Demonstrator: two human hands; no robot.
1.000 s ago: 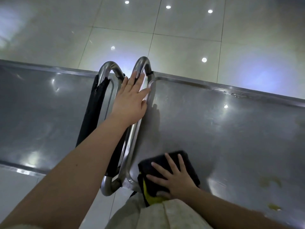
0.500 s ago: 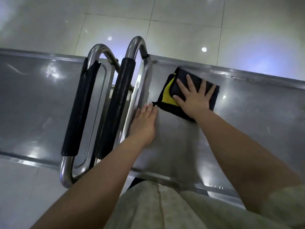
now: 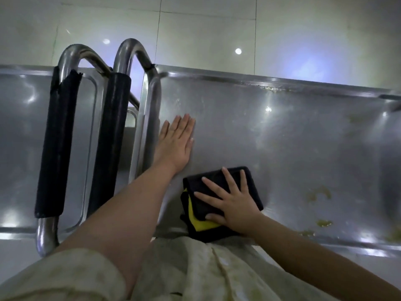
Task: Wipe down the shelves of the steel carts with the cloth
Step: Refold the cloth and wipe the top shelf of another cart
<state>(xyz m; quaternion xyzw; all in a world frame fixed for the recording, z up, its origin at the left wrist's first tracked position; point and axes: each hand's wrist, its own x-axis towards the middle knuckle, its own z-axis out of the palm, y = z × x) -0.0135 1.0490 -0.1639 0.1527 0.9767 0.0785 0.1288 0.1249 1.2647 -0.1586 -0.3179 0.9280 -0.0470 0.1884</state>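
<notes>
**Cloth (image 3: 255,192) back at the near edge**

Since the earlier frame the cloth has slid from the far rim to the near edge of the shelf (image 3: 282,148), under the right hand (image 3: 234,205), fingers (image 3: 230,181) spread flat on it. Left hand (image 3: 176,146) rests open on the steel. Soft, light, folded (likely to bunch): best pressed flat through the palm, then pushed toward the yellowish stains (image 3: 318,193).

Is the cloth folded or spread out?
Folded: the cloth lies in stacked black layers, with a yellow inner face showing at its left edge.
</notes>
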